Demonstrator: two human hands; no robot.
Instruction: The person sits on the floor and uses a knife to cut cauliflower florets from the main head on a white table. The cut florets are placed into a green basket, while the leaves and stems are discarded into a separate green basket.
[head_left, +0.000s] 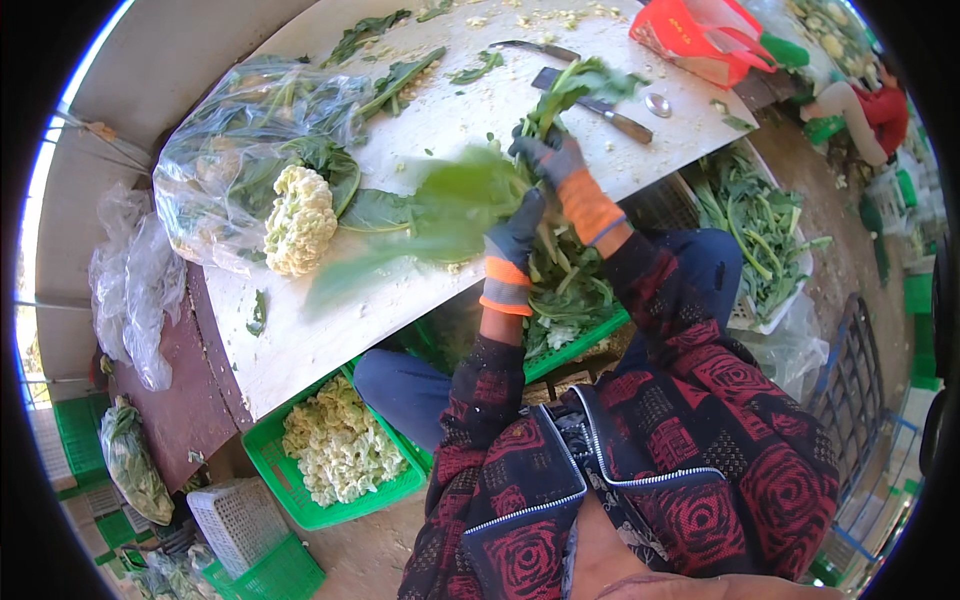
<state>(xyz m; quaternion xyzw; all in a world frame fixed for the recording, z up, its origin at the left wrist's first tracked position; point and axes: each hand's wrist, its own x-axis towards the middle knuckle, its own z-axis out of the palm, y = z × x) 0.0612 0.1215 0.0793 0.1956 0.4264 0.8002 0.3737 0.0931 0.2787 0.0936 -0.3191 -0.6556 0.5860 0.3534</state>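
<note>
My right hand (553, 156), in a dark-coated glove with an orange cuff, grips a bunch of cauliflower leaves (574, 90) at the table's front edge. Just below it, my left hand (516, 229) is closed on more leaves (469, 196), which are blurred by motion and spread leftwards. Whether a cauliflower stalk is also in the grip is hidden. To the left, a pale cauliflower head (300, 223) lies at the mouth of a clear plastic bag (214, 161) holding more leafy cauliflower. Beneath my hands, a green crate (577, 341) holds cut leaves.
Behind my hands lie a wooden-handled knife (628, 126), a curved blade (536, 49) and a round metal object (658, 105). A red bag (694, 45) stands at the back right. A green crate of florets (345, 450) sits lower left; a white leaf-filled crate (802, 274) stands right.
</note>
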